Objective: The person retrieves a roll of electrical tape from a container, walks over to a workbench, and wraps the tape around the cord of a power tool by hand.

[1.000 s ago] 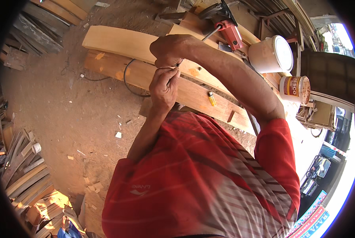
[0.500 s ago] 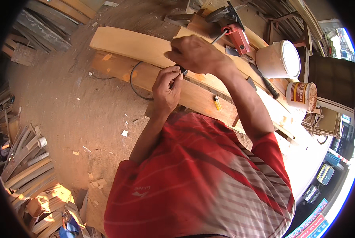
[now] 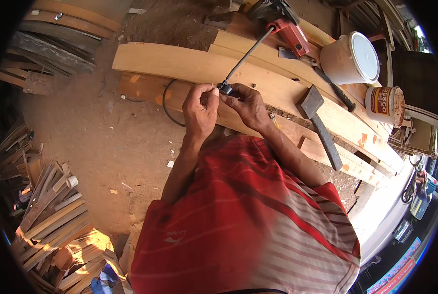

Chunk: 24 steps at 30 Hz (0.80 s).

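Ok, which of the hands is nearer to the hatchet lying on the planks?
The right hand. It sits just left of the hatchet, pinching the black cord's plug. The left hand is farther left, beyond the right one.

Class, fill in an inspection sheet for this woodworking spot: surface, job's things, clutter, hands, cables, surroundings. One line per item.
Surface: long pale planks laid side by side over a dirt floor.
Job's things: a small dark plug at the end of a black cord, pinched between both hands.
Clutter: a hatchet, a red power tool, a white bucket and a tin on the planks.
Hands: left hand and right hand meet at the plug, fingers closed on it.
Cables: the cord runs up to the power tool; a second dark loop hangs below the planks.
Surroundings: stacked wood offcuts at left.
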Tool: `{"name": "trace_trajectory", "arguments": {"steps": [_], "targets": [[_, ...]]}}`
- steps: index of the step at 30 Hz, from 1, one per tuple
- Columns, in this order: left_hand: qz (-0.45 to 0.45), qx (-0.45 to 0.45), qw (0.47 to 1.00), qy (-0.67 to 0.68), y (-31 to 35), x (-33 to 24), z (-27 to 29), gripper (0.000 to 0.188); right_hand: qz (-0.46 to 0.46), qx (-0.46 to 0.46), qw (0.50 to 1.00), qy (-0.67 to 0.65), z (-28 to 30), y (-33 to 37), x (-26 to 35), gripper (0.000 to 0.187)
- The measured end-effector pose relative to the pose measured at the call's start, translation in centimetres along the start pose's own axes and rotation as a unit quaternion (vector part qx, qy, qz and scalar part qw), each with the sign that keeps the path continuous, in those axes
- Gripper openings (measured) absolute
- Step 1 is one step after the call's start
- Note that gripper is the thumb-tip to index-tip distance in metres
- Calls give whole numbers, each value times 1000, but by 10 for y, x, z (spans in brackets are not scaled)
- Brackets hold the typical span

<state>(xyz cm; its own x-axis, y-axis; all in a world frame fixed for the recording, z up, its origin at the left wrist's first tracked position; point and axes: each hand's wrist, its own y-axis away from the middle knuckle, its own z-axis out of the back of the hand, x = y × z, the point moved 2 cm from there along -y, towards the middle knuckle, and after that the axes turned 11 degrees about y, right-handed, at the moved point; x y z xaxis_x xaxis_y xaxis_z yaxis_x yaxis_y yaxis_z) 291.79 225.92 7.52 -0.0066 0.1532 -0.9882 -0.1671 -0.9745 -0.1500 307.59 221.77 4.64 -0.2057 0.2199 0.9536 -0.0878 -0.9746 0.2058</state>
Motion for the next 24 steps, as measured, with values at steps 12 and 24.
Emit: {"name": "trace_trajectory", "arguments": {"steps": [12, 24], "targets": [[156, 178, 972, -3, -18, -6, -17, 18, -5, -57, 998, -26, 8, 31, -19, 27], [100, 245, 964, 0, -23, 6, -30, 15, -74, -132, 983, 109, 7, 51, 4, 28]]}}
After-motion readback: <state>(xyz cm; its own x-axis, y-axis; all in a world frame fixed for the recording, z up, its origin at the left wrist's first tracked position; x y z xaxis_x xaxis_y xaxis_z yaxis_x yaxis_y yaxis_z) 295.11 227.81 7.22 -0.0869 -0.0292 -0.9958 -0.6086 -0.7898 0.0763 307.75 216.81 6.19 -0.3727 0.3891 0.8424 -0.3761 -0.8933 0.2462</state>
